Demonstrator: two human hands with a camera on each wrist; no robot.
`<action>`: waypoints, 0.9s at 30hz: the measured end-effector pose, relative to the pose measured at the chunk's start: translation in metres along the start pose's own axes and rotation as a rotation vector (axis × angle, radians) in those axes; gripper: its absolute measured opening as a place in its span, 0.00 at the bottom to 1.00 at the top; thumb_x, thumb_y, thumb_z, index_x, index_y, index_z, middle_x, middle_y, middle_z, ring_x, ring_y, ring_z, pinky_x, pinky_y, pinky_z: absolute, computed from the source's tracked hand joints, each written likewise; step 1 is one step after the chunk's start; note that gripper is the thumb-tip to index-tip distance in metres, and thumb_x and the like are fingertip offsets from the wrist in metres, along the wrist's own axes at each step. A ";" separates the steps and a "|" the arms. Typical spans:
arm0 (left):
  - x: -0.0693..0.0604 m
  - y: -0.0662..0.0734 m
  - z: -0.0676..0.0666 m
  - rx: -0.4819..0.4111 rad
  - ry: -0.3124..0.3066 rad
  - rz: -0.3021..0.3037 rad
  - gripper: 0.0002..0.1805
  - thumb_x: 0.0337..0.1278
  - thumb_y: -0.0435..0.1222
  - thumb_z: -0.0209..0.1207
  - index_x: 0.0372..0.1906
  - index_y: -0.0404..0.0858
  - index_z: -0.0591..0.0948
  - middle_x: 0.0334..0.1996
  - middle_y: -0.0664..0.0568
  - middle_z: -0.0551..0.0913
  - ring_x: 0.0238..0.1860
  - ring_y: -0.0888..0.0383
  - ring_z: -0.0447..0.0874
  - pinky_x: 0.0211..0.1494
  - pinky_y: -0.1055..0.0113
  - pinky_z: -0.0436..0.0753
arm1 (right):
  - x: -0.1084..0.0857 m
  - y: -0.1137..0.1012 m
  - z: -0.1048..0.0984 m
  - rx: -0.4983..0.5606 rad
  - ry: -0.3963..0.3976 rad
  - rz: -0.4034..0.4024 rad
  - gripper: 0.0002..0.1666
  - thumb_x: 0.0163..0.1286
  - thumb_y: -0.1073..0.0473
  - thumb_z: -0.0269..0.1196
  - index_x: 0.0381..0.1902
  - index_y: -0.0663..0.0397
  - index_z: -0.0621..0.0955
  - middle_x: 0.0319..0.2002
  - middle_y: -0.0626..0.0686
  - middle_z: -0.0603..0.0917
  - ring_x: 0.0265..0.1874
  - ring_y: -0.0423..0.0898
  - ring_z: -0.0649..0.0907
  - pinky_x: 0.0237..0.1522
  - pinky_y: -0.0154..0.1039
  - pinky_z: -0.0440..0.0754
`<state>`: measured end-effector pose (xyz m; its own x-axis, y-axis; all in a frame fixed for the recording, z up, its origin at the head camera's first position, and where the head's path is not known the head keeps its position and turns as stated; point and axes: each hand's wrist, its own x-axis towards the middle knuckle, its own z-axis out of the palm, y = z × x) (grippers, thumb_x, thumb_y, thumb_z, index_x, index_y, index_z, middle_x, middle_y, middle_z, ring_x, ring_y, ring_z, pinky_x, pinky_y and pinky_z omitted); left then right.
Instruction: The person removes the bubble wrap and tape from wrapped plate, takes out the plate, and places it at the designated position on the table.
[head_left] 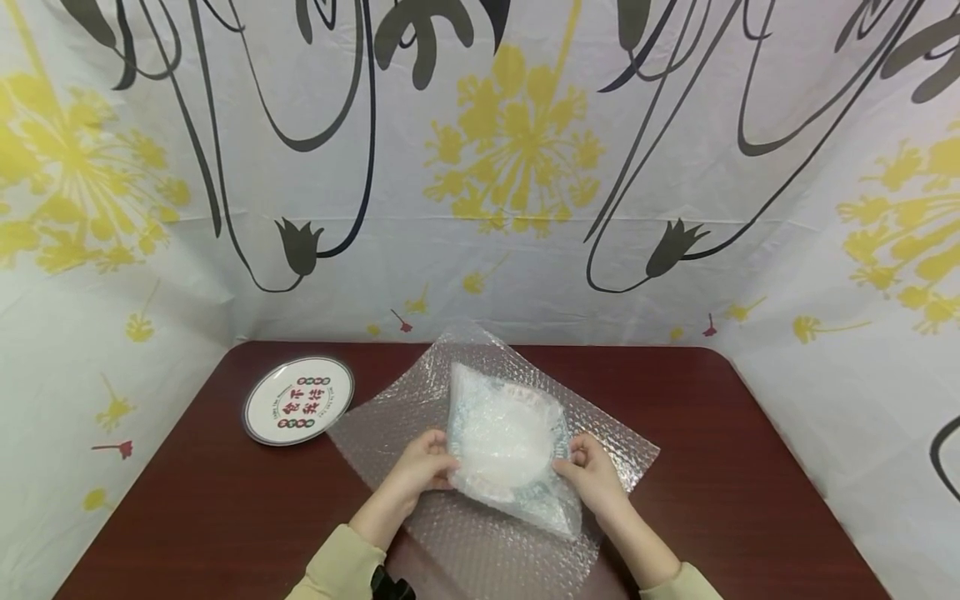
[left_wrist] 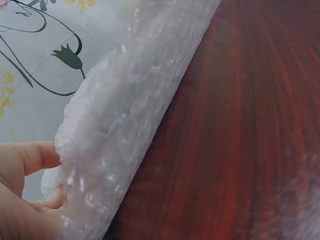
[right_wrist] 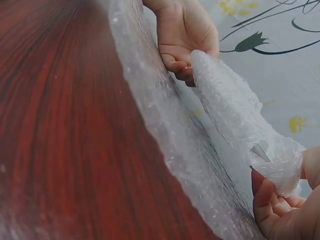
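Observation:
A packet wrapped in bubble wrap (head_left: 510, 437) is held between both hands, tilted, above a larger flat sheet of bubble wrap (head_left: 487, 554). A pale round shape shows faintly through the wrapping; what it is cannot be told. My left hand (head_left: 420, 467) pinches the packet's left edge, thumb on top. At the opposite edge, my right hand (head_left: 596, 479) pinches it the same way. The right wrist view shows the packet (right_wrist: 232, 107) edge-on, raised beyond the sheet, with the right hand (right_wrist: 285, 210) at its near end. Bubble wrap covers much of the left wrist view.
A round white plate (head_left: 300, 400) with a dark rim and red lettering lies at the table's back left. The dark red wooden table (head_left: 720, 450) runs back to a patterned cloth (head_left: 525, 275), which also hangs on both sides.

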<state>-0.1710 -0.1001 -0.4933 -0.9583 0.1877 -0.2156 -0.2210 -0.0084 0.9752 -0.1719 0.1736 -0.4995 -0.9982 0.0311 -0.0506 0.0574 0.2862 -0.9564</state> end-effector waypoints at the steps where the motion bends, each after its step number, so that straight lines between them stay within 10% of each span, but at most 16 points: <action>1: 0.000 -0.001 0.001 -0.001 0.004 -0.001 0.22 0.48 0.25 0.58 0.52 0.26 0.68 0.29 0.48 0.79 0.26 0.59 0.78 0.33 0.63 0.82 | 0.000 0.001 0.000 -0.003 -0.001 0.001 0.15 0.56 0.72 0.64 0.36 0.63 0.69 0.21 0.48 0.64 0.19 0.40 0.64 0.21 0.31 0.65; 27: -0.006 -0.012 0.013 0.028 0.034 0.027 0.19 0.47 0.25 0.59 0.46 0.28 0.69 0.24 0.52 0.74 0.25 0.59 0.76 0.34 0.64 0.81 | 0.001 0.010 -0.007 -0.031 0.006 0.007 0.17 0.56 0.71 0.66 0.39 0.66 0.70 0.22 0.50 0.70 0.20 0.41 0.69 0.22 0.33 0.70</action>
<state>-0.1605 -0.0885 -0.5035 -0.9696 0.1546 -0.1898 -0.1898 0.0149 0.9817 -0.1721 0.1833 -0.5068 -0.9977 0.0386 -0.0561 0.0654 0.3157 -0.9466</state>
